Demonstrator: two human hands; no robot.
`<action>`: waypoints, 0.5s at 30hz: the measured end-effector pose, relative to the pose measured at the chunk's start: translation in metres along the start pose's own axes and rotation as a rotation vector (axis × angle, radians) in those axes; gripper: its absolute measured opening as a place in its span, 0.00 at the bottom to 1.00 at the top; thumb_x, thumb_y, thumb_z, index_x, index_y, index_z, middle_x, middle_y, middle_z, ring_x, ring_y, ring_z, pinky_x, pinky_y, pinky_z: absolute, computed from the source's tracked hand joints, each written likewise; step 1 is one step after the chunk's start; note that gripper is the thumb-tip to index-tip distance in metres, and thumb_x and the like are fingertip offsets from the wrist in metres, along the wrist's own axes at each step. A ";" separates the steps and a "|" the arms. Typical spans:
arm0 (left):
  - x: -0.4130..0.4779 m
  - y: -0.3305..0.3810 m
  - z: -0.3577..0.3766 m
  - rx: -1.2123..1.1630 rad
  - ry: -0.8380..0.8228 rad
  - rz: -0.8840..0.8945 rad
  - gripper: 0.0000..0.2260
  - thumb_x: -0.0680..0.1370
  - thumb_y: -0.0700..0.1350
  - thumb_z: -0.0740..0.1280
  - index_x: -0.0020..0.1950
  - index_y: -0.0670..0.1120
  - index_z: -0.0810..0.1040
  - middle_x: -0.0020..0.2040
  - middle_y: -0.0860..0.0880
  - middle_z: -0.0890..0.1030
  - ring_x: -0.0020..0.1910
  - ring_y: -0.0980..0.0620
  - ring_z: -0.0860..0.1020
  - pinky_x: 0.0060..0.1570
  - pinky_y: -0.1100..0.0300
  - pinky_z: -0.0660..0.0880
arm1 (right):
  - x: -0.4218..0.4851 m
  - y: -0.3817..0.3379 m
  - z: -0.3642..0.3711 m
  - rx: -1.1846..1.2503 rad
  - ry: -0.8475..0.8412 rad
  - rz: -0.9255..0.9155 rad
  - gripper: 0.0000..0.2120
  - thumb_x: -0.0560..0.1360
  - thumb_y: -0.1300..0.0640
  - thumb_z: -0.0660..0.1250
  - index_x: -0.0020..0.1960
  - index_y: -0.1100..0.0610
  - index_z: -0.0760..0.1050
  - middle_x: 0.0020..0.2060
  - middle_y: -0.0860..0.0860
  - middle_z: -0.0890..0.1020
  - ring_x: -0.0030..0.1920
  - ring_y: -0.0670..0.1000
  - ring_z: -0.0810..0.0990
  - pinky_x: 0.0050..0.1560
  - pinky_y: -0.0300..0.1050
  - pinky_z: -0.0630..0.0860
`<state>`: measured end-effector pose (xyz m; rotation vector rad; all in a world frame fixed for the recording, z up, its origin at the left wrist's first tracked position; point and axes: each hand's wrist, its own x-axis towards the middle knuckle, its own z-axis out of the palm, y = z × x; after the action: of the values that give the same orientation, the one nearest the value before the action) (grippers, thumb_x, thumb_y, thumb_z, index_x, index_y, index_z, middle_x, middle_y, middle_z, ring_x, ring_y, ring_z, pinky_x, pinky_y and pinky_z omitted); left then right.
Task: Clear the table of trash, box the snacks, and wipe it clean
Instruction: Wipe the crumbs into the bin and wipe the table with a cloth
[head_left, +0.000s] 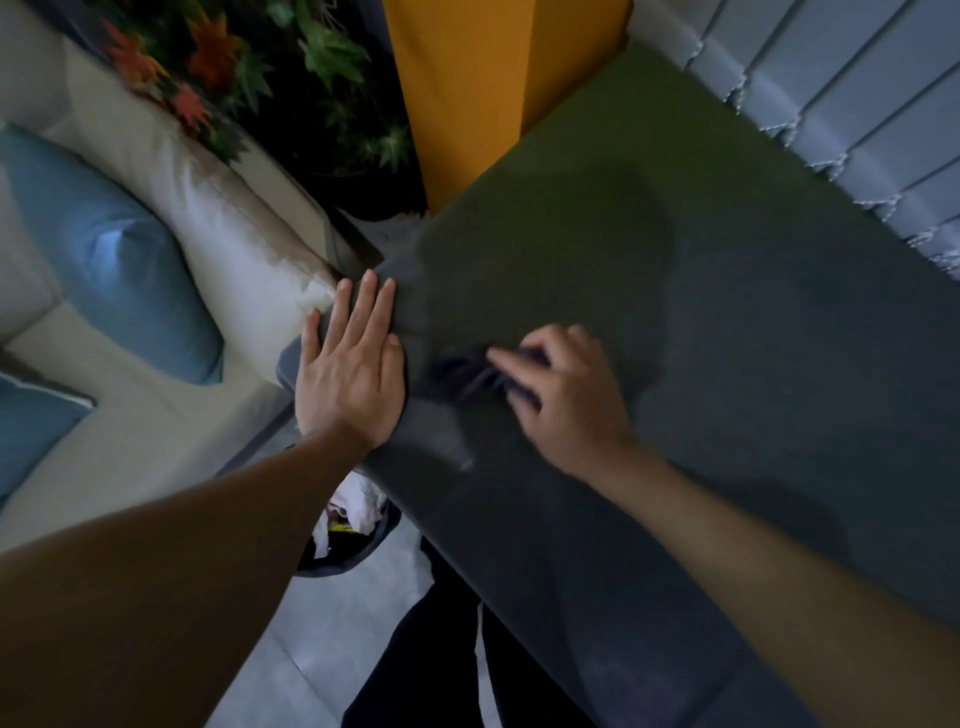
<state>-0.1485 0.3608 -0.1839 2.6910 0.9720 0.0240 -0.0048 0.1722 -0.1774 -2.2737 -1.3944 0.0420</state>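
- Near the left corner of the dark surface (727, 322), the left hand (353, 364) lies flat with its fingers straight, palm pressing on the edge and gripping nothing.
- Just beside it, the right hand (566, 400) has its fingers curled over a dark cloth (462, 382), bunched and pressed down on the surface. Both hand and cloth are blurred, which suggests a wiping stroke under way.
- Below the surface's edge, on the floor, a bin (387, 532) holds crumpled white paper and wrappers (358, 506). Judging from this, the trash step looks done.
- No trash, snacks or box show anywhere on the visible part of the surface, so the boxing step also seems finished. Where the box itself stands cannot be told, as it is out of view.
- A faint lighter streak lies on the surface near the cloth; whether it is moisture or a reflection cannot be told.
- Wiping appears to be the step in hand, the last of the task. The stretch toward the blinds (841, 104) and the near end toward the person probably remain to be covered.
- To the left sit a pale sofa (218, 228) with a blue cushion (109, 254). Neither is touched by the hands.
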 end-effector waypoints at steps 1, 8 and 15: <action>0.000 0.000 0.000 -0.001 0.004 0.000 0.25 0.84 0.53 0.45 0.82 0.54 0.50 0.82 0.55 0.49 0.80 0.56 0.43 0.79 0.48 0.43 | 0.007 0.005 -0.001 -0.013 0.057 0.133 0.16 0.73 0.55 0.68 0.60 0.49 0.82 0.49 0.53 0.77 0.48 0.58 0.73 0.47 0.53 0.71; 0.000 0.000 0.001 0.004 0.014 -0.004 0.25 0.84 0.55 0.45 0.82 0.54 0.50 0.82 0.54 0.50 0.80 0.55 0.44 0.79 0.49 0.43 | -0.047 -0.050 0.015 0.057 -0.012 0.083 0.19 0.71 0.53 0.67 0.61 0.49 0.79 0.50 0.50 0.74 0.48 0.55 0.70 0.46 0.50 0.67; 0.000 -0.001 0.005 0.017 0.044 0.007 0.25 0.84 0.57 0.45 0.82 0.54 0.50 0.82 0.54 0.51 0.80 0.56 0.45 0.79 0.49 0.43 | -0.027 -0.032 0.005 0.020 0.061 0.230 0.14 0.74 0.56 0.67 0.58 0.51 0.82 0.49 0.54 0.76 0.48 0.59 0.73 0.48 0.56 0.72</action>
<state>-0.1489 0.3602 -0.1894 2.7197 0.9803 0.0770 -0.0461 0.1633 -0.1745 -2.3875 -1.0917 0.0592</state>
